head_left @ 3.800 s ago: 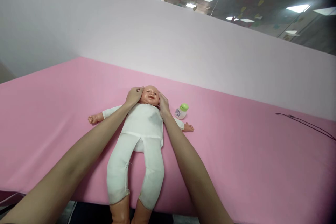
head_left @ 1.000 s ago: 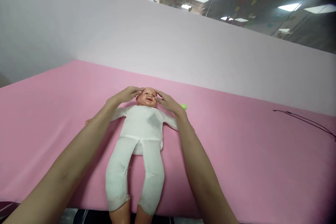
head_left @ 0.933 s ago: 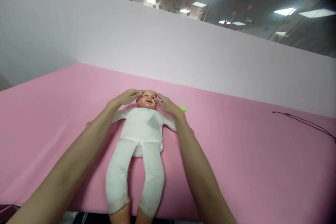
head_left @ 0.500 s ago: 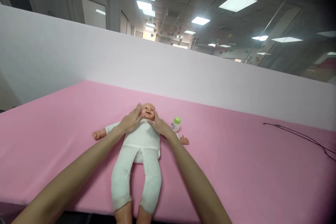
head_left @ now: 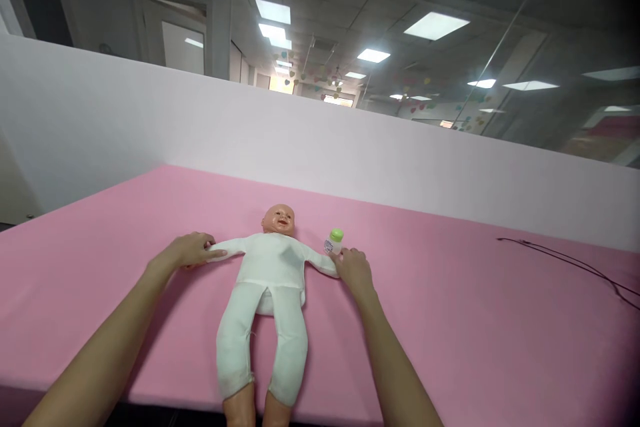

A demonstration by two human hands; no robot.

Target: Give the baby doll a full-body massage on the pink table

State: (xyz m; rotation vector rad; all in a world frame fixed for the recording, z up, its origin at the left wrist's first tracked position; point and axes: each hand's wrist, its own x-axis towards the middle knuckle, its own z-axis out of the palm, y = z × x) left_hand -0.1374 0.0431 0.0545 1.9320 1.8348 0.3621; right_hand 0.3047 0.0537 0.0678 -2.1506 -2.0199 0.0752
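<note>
A baby doll with a white cloth body lies on its back, face up, arms spread to the sides. Its bare lower legs reach past the front edge. Out at the left, my left hand is closed around the end of the doll's arm, thumb across the white sleeve and covering most of the doll's hand. On the other side, my right hand closes over the end of the doll's other arm and hides that hand. Just behind my right fingers stands a small clear jar with a green lid.
Pink sheeting covers the padded surface under the doll. A thin dark cable lies at the right. Along the back runs a low white wall with glass above it.
Both my hands have left the sides of the doll's head and moved outward and down along its arms to the doll's hands. The view has tilted slightly upward.
</note>
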